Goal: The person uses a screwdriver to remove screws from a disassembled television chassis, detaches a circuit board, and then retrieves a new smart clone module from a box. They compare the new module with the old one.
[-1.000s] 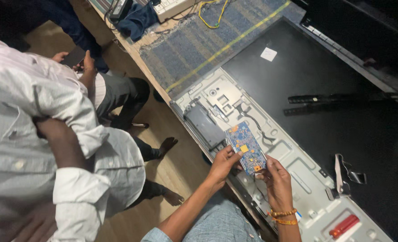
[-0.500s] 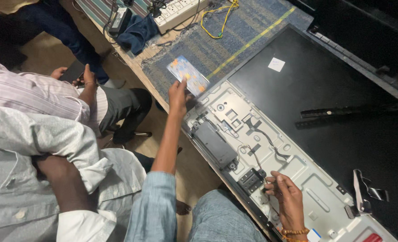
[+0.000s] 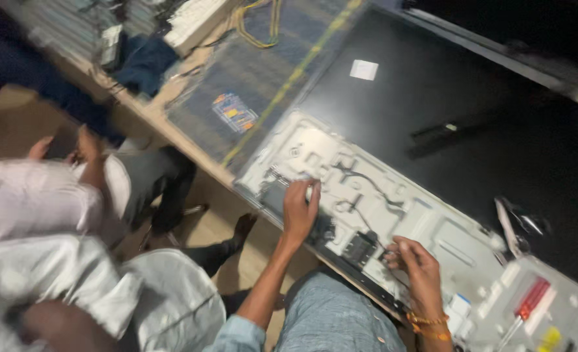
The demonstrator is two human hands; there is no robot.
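You are leaning over a flat television [image 3: 471,124] lying face down on the bench, its grey metal back plate [image 3: 426,228] exposed along the near edge. Your left hand [image 3: 300,210] is resting on the left part of that plate, fingers curled down onto a dark rectangular module [image 3: 273,194]; the blur is keeping you from telling whether the fingers are actually gripping it or only pressing on it. Your right hand [image 3: 419,267] is lying further right on the plate, just beside a small dark board [image 3: 361,248], fingers bent loosely, and whether it is pinching anything cannot be told. A small blue circuit board [image 3: 235,112] is sitting well apart on the striped mat [image 3: 269,72] to the upper left. A red-handled screwdriver [image 3: 527,303] is lying near the plate's right end. Other people in pale shirts [image 3: 48,208] are sitting on your left.
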